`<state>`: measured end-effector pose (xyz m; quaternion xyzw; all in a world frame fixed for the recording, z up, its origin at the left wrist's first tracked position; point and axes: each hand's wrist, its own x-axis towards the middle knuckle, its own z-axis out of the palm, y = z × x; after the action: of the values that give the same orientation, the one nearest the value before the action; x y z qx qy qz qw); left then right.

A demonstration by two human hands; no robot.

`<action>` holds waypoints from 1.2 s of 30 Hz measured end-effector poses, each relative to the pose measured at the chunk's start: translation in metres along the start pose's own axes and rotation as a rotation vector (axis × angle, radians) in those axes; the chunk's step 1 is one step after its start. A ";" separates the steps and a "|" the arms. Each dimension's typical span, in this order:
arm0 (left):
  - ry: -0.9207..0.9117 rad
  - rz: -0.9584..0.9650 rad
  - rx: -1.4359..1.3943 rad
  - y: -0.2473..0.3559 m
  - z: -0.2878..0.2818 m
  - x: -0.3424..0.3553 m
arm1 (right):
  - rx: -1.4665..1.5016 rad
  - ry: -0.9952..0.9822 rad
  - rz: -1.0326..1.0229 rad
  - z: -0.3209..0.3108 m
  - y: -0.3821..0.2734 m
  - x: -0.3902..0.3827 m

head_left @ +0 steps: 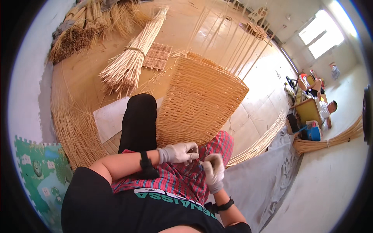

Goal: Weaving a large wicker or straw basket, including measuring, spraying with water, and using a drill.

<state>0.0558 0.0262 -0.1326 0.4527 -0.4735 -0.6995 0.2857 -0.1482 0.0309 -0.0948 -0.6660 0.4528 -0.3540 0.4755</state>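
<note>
A woven wicker panel (pixel 200 103) leans across my lap. Long thin stakes (pixel 233 48) stick out of its far edge. My left hand (pixel 180 152), in a pale work glove, is just below the panel's near edge, its fingers curled together. Lower and to the right, my right hand (pixel 213 171) wears a matching glove, with its fingers bent in a closed grip. The hands are close together but apart, over a red plaid cloth (pixel 175 174) on my lap. Anything pinched in the fingers is too small to make out.
A tied bundle of peeled rods (pixel 134 54) lies on the floor beside a small woven square (pixel 157 56). More bundles (pixel 83 29) are stacked far left. Loose rods (pixel 74 128) spread at left, near a green foam mat (pixel 39 174). A person (pixel 322 108) sits at right, near a blue bucket (pixel 313 133).
</note>
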 end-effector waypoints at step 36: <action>0.852 -0.089 0.544 0.063 -0.235 0.114 | 0.120 -0.288 0.531 0.124 0.174 0.097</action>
<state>0.2176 -0.1874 -0.1496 0.7756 -0.4603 -0.3154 0.2950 -0.0493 -0.0457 -0.2933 -0.5385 0.5171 -0.1453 0.6492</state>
